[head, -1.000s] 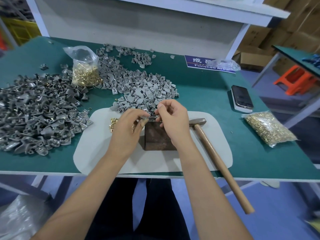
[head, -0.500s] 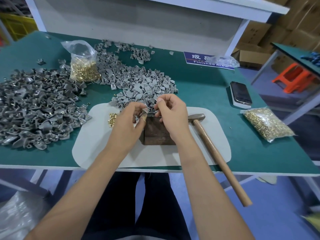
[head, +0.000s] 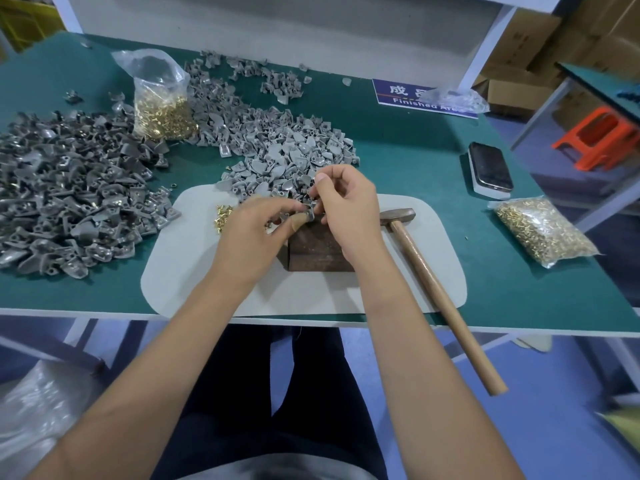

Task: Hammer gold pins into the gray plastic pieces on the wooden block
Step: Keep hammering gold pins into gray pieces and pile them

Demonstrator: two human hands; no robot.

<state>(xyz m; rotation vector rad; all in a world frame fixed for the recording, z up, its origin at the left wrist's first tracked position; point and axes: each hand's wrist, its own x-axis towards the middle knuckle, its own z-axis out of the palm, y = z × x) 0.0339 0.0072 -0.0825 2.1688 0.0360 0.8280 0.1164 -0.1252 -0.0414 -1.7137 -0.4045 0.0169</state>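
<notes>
The wooden block's top and any pin there are hidden behind both hands.

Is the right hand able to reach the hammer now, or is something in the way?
Probably yes. The hammer lies bare on the mat just beside the right hand, nothing between them. But its fingers pinch a gray piece over the wooden block, so they must let go first.

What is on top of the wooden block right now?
Both hands, left and right, pinch a gray plastic piece at the far top edge of the wooden block. Whether a pin is already set is hidden by the fingers. The hammer lies beside it.
</notes>
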